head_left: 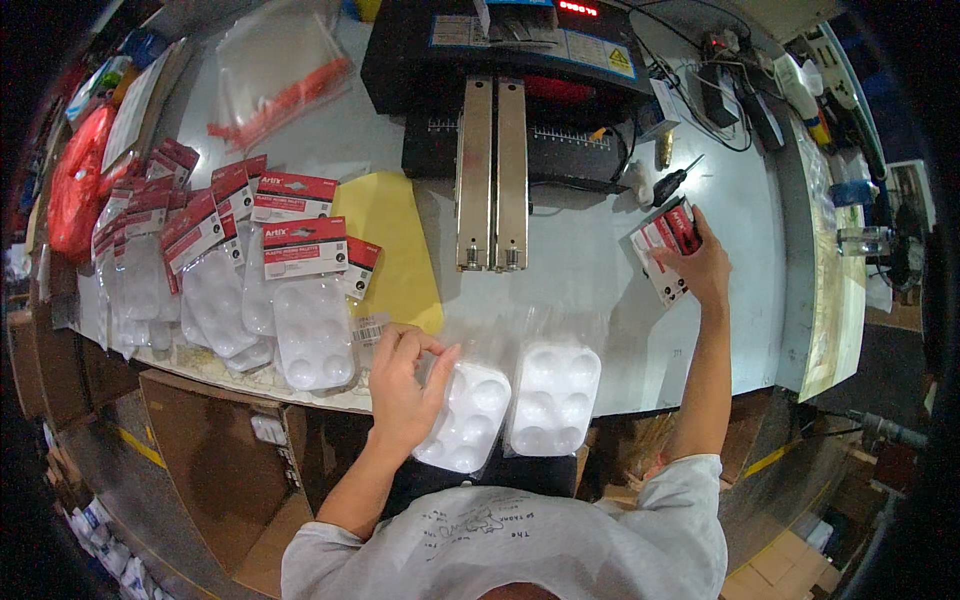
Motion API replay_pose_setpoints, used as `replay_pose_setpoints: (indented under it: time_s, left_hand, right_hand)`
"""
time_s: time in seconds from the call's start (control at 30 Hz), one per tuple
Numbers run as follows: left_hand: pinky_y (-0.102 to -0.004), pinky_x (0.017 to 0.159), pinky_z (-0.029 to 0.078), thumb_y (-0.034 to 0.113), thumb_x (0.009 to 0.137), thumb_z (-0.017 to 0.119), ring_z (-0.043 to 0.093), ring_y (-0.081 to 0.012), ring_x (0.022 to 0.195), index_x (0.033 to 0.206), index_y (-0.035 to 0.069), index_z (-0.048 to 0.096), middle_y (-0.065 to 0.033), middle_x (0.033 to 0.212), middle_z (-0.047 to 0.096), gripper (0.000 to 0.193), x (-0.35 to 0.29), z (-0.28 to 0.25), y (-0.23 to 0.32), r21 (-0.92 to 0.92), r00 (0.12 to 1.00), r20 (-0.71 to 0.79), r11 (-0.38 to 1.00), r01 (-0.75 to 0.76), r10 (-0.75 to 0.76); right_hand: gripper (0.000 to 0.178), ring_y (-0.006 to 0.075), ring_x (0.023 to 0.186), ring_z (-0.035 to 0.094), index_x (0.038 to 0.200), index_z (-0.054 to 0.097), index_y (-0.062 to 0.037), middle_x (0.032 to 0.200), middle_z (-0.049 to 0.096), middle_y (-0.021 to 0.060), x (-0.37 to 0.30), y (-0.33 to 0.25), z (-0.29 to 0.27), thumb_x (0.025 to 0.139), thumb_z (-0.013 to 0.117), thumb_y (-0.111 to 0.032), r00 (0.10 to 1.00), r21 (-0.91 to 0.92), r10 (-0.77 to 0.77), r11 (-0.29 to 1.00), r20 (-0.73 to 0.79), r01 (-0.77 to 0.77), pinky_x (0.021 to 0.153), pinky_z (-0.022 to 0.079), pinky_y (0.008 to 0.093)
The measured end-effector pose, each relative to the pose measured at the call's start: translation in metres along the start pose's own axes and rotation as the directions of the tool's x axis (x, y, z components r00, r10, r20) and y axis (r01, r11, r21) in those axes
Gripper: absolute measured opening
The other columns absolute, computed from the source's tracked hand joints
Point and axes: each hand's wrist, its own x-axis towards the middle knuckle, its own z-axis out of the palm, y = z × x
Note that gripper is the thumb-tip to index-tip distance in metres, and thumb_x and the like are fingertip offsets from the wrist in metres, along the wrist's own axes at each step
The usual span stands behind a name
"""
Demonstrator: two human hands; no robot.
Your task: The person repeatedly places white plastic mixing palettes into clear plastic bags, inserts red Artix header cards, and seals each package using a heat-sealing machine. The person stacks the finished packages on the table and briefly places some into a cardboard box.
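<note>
My left hand point(408, 385), its fingers curled and thumb close to the forefinger, grips the left edge of a clear bag with a white paint palette point(467, 418) at the table's front edge. A second bagged palette point(555, 400) lies just to its right, apart from my hands. Out to the right, my right hand point(702, 262) closes its fingers on a red and black header card point(662, 240) at a small stack of such cards. How many cards it grips is hidden. At the left lie several bagged palettes with red header cards point(305, 248).
A black machine point(500, 60) with two metal bars point(493, 175) stands at the back middle. A yellow sheet point(395, 240) lies beside the pile. Clear bags with red edges point(280, 75) rest at the back left. A black-handled tool point(672, 184) and cables sit at the right rear.
</note>
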Motion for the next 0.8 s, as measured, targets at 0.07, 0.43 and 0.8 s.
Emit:
replay_pose_setpoints:
  time_s: [0.07, 0.43, 0.8]
  left_hand:
    - [-0.0286, 0.068, 0.045, 0.008, 0.080, 0.062, 0.056, -0.0177, 0.078, 0.084, 0.002, 0.052, -0.0111, 0.091, 0.057, 0.012, -0.001, 0.004, 0.007, -0.018, 0.994, -0.106, 1.000, -0.017, 0.015]
    - [-0.0238, 0.070, 0.048, 0.008, 0.090, 0.051, 0.062, -0.0117, 0.081, 0.095, -0.003, 0.058, -0.0113, 0.091, 0.068, 0.015, -0.004, -0.029, 0.058, -0.567, 0.952, 0.248, 0.769, 0.295, -0.182]
    - [-0.0218, 0.053, 0.043, 0.015, 0.087, 0.059, 0.057, -0.0079, 0.057, 0.092, 0.002, 0.061, -0.0065, 0.068, 0.065, 0.014, -0.004, -0.029, 0.059, -0.404, 0.973, 0.201, 0.895, 0.189, -0.115]
  right_hand:
    - [0.083, 0.0203, 0.083, 0.065, 0.125, 0.052, -0.0164, 0.091, 0.068, 0.0046, 0.000, -0.009, -0.004, 0.053, 0.082, -0.045, 0.987, -0.028, -0.057, 0.998, -0.150, 0.054, 0.082, 0.046, 0.0343]
    - [0.038, 0.0241, 0.067, 0.064, 0.107, 0.057, -0.0052, 0.087, 0.064, 0.0130, -0.135, -0.143, -0.063, 0.076, 0.071, -0.023, 0.856, 0.614, -0.510, 0.704, 0.087, 0.357, 0.060, 0.048, 0.0305]
    - [0.026, 0.0322, 0.060, 0.059, 0.089, 0.059, -0.0048, 0.068, 0.060, 0.0159, -0.137, -0.188, -0.048, 0.078, 0.068, -0.026, 0.714, 0.602, -0.568, 0.756, 0.410, 0.257, 0.054, 0.046, 0.0356]
